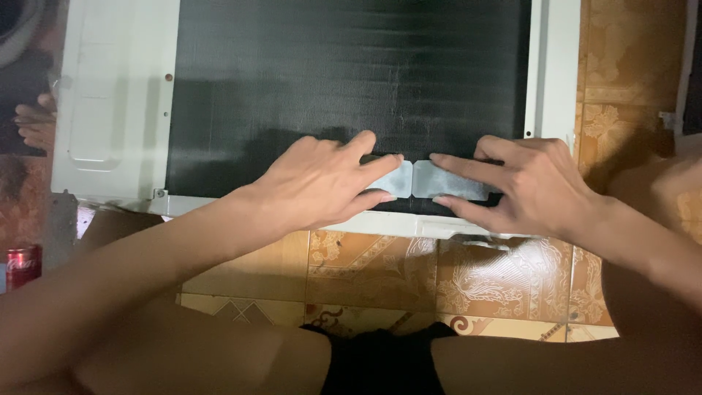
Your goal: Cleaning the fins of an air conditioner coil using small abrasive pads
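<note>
A white-framed unit (pixel 117 110) lies on the tiled floor with a large black finned panel (pixel 344 73) facing up. Near the panel's lower edge lie two pale grey patches: the left patch (pixel 396 179) and the right patch (pixel 446 181), side by side and almost touching. My left hand (pixel 322 183) presses its fingertips on the left patch. My right hand (pixel 526 183) presses spread fingers on the right patch. Neither hand grips anything; the fingers lie flat and apart.
Patterned orange-brown floor tiles (pixel 380 271) run below the unit. A red drink can (pixel 22 265) stands at the far left. Another person's hand (pixel 36 121) shows at the left edge beside the unit. My knees and dark shorts (pixel 380 362) fill the bottom.
</note>
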